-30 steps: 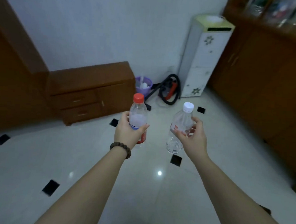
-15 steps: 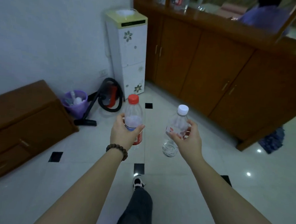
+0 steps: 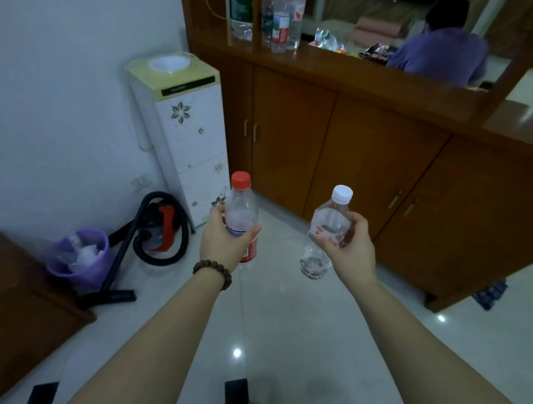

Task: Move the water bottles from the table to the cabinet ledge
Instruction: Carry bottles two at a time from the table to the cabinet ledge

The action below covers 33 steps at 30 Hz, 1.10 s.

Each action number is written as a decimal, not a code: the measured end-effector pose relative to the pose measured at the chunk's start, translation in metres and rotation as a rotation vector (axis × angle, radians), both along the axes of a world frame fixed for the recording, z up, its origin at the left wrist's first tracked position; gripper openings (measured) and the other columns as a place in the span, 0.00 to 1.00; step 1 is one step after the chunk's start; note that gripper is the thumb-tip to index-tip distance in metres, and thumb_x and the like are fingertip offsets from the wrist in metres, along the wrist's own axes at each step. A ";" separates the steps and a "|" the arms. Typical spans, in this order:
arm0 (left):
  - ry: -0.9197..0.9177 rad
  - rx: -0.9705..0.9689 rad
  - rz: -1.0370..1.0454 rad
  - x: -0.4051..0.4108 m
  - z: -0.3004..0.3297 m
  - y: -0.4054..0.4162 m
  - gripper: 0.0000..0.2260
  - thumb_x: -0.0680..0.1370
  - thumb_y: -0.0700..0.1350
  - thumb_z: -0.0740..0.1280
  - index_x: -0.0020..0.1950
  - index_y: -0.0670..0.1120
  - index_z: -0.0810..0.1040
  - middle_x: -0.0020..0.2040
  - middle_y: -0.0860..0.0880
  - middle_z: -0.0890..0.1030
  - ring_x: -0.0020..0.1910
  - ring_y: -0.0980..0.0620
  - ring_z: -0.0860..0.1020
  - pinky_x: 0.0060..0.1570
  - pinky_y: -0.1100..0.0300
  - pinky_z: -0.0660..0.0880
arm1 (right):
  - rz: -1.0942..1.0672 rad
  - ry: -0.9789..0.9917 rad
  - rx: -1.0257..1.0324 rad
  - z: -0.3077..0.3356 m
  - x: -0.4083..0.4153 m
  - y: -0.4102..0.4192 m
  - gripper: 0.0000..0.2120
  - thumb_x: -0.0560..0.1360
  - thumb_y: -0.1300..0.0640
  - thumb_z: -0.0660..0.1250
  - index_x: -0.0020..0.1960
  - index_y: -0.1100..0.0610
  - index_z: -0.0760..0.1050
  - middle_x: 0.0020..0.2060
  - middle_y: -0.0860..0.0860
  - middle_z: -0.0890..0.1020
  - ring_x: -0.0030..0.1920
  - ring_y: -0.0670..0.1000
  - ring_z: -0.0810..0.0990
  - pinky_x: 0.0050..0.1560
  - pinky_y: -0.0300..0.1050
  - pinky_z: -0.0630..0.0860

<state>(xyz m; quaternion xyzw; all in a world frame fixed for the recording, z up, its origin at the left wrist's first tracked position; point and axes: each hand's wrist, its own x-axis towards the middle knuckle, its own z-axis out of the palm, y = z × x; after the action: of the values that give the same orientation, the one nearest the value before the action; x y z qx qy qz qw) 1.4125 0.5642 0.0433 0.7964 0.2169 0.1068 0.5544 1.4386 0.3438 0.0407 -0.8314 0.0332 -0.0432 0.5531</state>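
A red-capped bottle (image 3: 241, 214) is gripped upright by the left hand (image 3: 225, 246); a white-capped bottle (image 3: 327, 233), tilted slightly, is gripped by the right hand (image 3: 351, 250). Both are held above the floor, short of the cabinet ledge (image 3: 345, 70), where several bottles (image 3: 281, 18) are already stood.

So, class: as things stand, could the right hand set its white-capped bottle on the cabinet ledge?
Probably not yet. The right hand grips the white-capped bottle over the floor, well short of the cabinet ledge. Nothing blocks the way; bare ledge shows beside the standing bottles.
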 end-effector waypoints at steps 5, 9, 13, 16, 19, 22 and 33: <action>0.003 0.022 -0.052 0.090 0.005 -0.011 0.27 0.68 0.51 0.76 0.59 0.53 0.65 0.57 0.51 0.75 0.57 0.47 0.76 0.58 0.46 0.75 | -0.024 -0.030 -0.019 0.016 0.078 -0.016 0.34 0.67 0.50 0.76 0.67 0.50 0.63 0.57 0.47 0.76 0.55 0.49 0.78 0.54 0.44 0.76; -0.022 0.069 -0.076 0.163 0.017 -0.027 0.28 0.68 0.52 0.76 0.61 0.50 0.66 0.58 0.48 0.77 0.57 0.46 0.77 0.57 0.45 0.76 | -0.023 -0.070 -0.026 0.032 0.146 -0.032 0.34 0.67 0.50 0.76 0.68 0.51 0.63 0.56 0.46 0.76 0.55 0.48 0.78 0.54 0.45 0.77; -0.086 0.089 -0.084 0.244 0.028 -0.048 0.28 0.68 0.53 0.76 0.61 0.49 0.67 0.56 0.50 0.76 0.56 0.47 0.77 0.55 0.50 0.77 | 0.001 -0.108 -0.040 0.050 0.226 -0.052 0.36 0.67 0.50 0.76 0.69 0.51 0.62 0.60 0.48 0.77 0.56 0.48 0.78 0.56 0.46 0.77; -0.133 0.082 -0.055 0.310 0.043 -0.069 0.29 0.67 0.53 0.76 0.63 0.48 0.67 0.59 0.48 0.77 0.57 0.47 0.77 0.55 0.50 0.77 | 0.056 -0.138 -0.046 0.069 0.294 -0.068 0.37 0.67 0.49 0.76 0.70 0.51 0.61 0.61 0.47 0.76 0.57 0.47 0.77 0.57 0.46 0.76; -0.177 0.095 -0.015 0.375 0.069 -0.091 0.30 0.68 0.53 0.76 0.64 0.47 0.66 0.60 0.47 0.76 0.58 0.46 0.77 0.56 0.48 0.77 | 0.116 -0.172 -0.046 0.095 0.364 -0.083 0.37 0.67 0.48 0.75 0.71 0.51 0.61 0.62 0.47 0.75 0.59 0.48 0.76 0.58 0.45 0.75; -0.231 0.127 0.022 0.432 0.097 -0.105 0.30 0.68 0.54 0.75 0.64 0.47 0.66 0.59 0.47 0.76 0.56 0.49 0.77 0.52 0.54 0.77 | 0.166 -0.234 -0.042 0.126 0.430 -0.091 0.37 0.67 0.49 0.75 0.70 0.51 0.61 0.61 0.47 0.75 0.58 0.47 0.75 0.56 0.42 0.75; -0.315 0.234 0.201 0.571 0.153 -0.092 0.30 0.69 0.56 0.74 0.65 0.46 0.69 0.60 0.48 0.78 0.57 0.50 0.77 0.50 0.57 0.76 | 0.281 -0.342 0.066 0.174 0.612 -0.066 0.36 0.69 0.52 0.75 0.72 0.52 0.61 0.59 0.47 0.75 0.56 0.46 0.74 0.48 0.30 0.69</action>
<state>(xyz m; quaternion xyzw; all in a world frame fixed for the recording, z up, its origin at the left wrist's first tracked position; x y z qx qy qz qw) 1.9839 0.4722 0.1967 0.8031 0.1917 0.3092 0.4719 2.0502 0.2776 0.2145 -0.7899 -0.1759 -0.1051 0.5780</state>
